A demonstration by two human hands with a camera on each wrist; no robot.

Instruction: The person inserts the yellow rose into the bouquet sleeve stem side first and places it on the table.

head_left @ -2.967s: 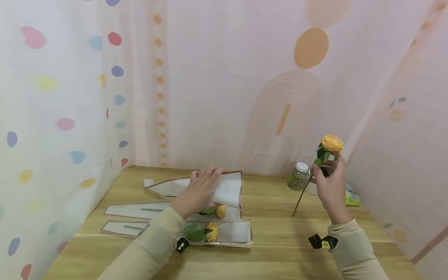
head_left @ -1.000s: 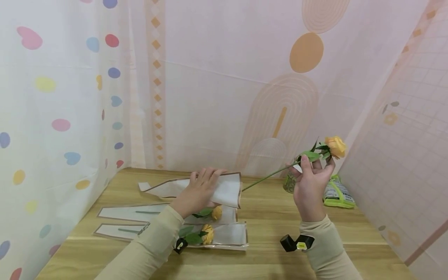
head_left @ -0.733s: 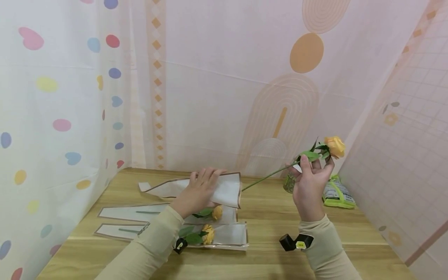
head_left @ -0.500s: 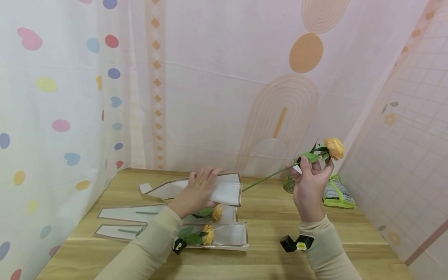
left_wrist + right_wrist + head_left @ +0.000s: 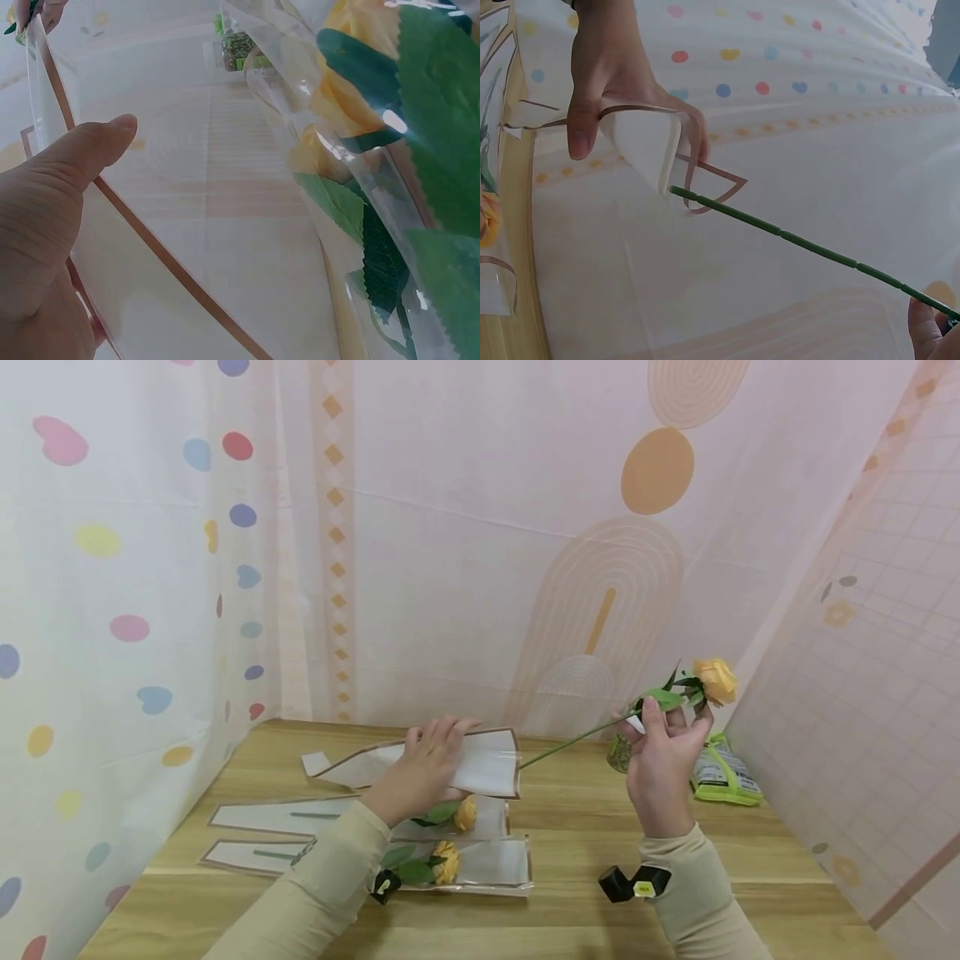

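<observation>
My left hand (image 5: 422,770) grips a white flower sleeve (image 5: 489,765) with brown edging, lifted a little at its wide end. In the right wrist view the sleeve's mouth (image 5: 641,142) gapes, with the thumb on one side and fingers on the other. At the right, my right hand (image 5: 663,768) holds a yellow rose (image 5: 715,682) between thumb and fingers, just below the bloom. Its green stem (image 5: 780,232) slants down to the left, and the tip is at the sleeve's mouth; whether it has entered I cannot tell.
Two sleeved yellow roses lie on the wooden table (image 5: 585,893), one sleeve (image 5: 502,864) nearer me and another (image 5: 491,818) behind it, partly under the left arm. A jar (image 5: 618,753) stands behind the right hand, beside a green-edged packet (image 5: 723,772). Patterned curtains (image 5: 450,568) surround the table.
Since three seconds ago my right hand has moved left, tipping the rose from near upright to a slant, its stem tip now at the sleeve. Over the last second both hands have stayed almost still.
</observation>
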